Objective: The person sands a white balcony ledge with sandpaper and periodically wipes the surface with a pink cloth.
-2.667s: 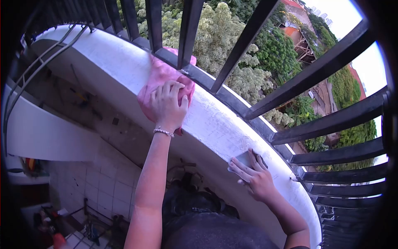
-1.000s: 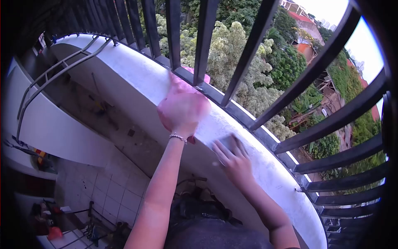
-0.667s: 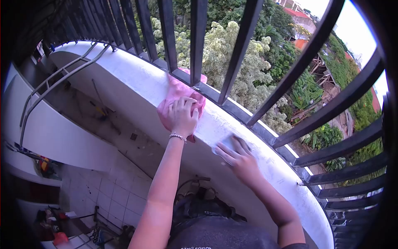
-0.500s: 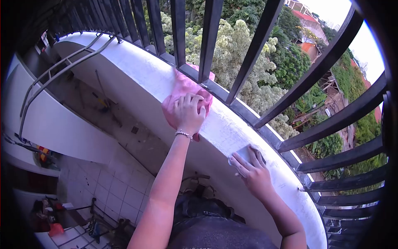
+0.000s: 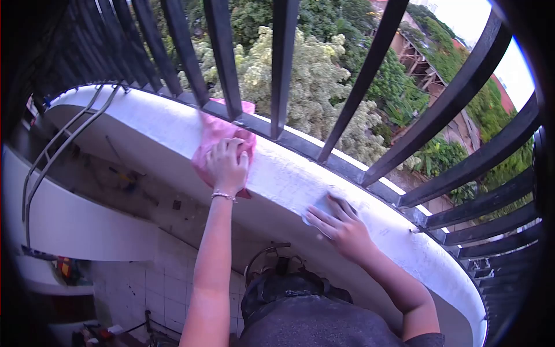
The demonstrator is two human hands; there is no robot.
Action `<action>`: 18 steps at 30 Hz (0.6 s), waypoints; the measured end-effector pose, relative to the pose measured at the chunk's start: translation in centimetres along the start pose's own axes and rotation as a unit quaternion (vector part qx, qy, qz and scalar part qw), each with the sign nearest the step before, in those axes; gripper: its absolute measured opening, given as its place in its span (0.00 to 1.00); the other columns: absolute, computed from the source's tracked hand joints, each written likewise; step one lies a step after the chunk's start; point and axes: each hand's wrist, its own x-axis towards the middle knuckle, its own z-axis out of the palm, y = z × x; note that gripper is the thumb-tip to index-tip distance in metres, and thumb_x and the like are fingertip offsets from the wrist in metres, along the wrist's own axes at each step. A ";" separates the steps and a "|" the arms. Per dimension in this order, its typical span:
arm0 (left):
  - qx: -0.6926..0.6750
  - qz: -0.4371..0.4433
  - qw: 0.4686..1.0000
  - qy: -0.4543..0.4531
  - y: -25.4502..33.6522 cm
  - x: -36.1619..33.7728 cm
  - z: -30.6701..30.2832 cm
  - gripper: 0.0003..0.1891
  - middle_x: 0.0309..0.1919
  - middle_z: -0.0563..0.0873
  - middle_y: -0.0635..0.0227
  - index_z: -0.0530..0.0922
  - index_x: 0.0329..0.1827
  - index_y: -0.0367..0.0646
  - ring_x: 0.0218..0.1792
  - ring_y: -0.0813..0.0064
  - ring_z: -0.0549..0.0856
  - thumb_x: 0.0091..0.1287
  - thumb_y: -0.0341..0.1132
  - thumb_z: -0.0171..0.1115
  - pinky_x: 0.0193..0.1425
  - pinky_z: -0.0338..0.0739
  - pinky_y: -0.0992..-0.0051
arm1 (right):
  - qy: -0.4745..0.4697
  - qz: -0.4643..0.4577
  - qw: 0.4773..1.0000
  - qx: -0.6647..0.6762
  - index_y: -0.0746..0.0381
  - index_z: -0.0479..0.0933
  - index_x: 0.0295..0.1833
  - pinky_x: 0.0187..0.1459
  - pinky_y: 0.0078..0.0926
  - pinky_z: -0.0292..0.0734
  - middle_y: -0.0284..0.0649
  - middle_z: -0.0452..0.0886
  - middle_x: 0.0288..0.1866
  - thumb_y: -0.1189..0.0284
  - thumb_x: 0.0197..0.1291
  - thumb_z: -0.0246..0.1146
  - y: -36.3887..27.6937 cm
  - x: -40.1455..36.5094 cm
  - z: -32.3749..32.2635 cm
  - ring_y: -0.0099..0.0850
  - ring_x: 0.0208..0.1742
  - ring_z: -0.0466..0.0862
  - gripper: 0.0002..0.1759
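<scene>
- White curved ledge [image 5: 283,176] beneath a black railing [image 5: 284,69].
- Left hand [image 5: 227,168]: bent fingers on a pink cloth [image 5: 211,130] lying over the ledge; grip unclear.
- Right hand [image 5: 344,230]: extended fingers holding a grey-blue sheet [image 5: 317,209] against the ledge.
- Trees [image 5: 318,75] beyond.

The head-worn camera faces forward, down onto the ledge [image 5: 283,169].

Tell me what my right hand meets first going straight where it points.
Probably the pink cloth under your left hand, farther along the white ledge; your right hand is splayed, so the exact line is uncertain.
</scene>
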 end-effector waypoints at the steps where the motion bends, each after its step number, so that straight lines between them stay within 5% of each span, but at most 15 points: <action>1: -0.003 -0.003 1.000 0.000 0.0 0.0 -0.1 0.16 0.54 0.84 0.69 0.85 0.57 0.56 0.61 0.62 0.81 0.66 0.42 0.66 0.71 0.70 0.55 | -0.026 0.026 0.999 -0.014 0.45 0.75 0.80 0.82 0.49 0.66 0.27 0.78 0.80 0.56 0.64 0.72 -0.1 -2.7 -1.1 0.50 0.82 0.72 0.38; 5: 0.003 -0.026 1.000 -0.015 0.5 0.2 -0.3 0.16 0.53 0.85 0.69 0.86 0.56 0.56 0.61 0.61 0.81 0.66 0.43 0.68 0.70 0.70 0.56 | -0.112 0.106 0.986 -0.058 0.43 0.72 0.82 0.82 0.50 0.67 0.26 0.76 0.82 0.52 0.64 0.70 1.0 -10.8 -2.9 0.49 0.80 0.74 0.40; 8: 0.014 -0.035 0.999 -0.006 0.5 0.3 0.0 0.16 0.53 0.85 0.69 0.86 0.56 0.56 0.61 0.61 0.81 0.65 0.42 0.69 0.70 0.70 0.56 | -0.125 0.103 0.986 -0.040 0.42 0.69 0.84 0.82 0.56 0.64 0.26 0.71 0.85 0.49 0.61 0.71 1.0 -10.0 -3.2 0.47 0.81 0.73 0.45; 13: 0.016 -0.031 0.999 -0.004 0.5 0.3 0.1 0.16 0.53 0.85 0.69 0.86 0.55 0.56 0.61 0.62 0.82 0.65 0.42 0.69 0.71 0.71 0.56 | -0.029 -0.010 0.999 -0.034 0.40 0.62 0.87 0.86 0.49 0.60 0.28 0.64 0.89 0.42 0.65 0.66 0.3 -1.0 0.8 0.38 0.84 0.70 0.47; 18: 0.006 -0.021 1.000 -0.004 0.2 0.1 0.0 0.15 0.53 0.85 0.68 0.86 0.56 0.55 0.61 0.61 0.82 0.66 0.41 0.68 0.72 0.70 0.56 | -0.010 -0.010 1.000 0.002 0.39 0.57 0.89 0.88 0.49 0.53 0.32 0.54 0.93 0.41 0.67 0.63 -2.2 4.0 2.7 0.38 0.88 0.64 0.48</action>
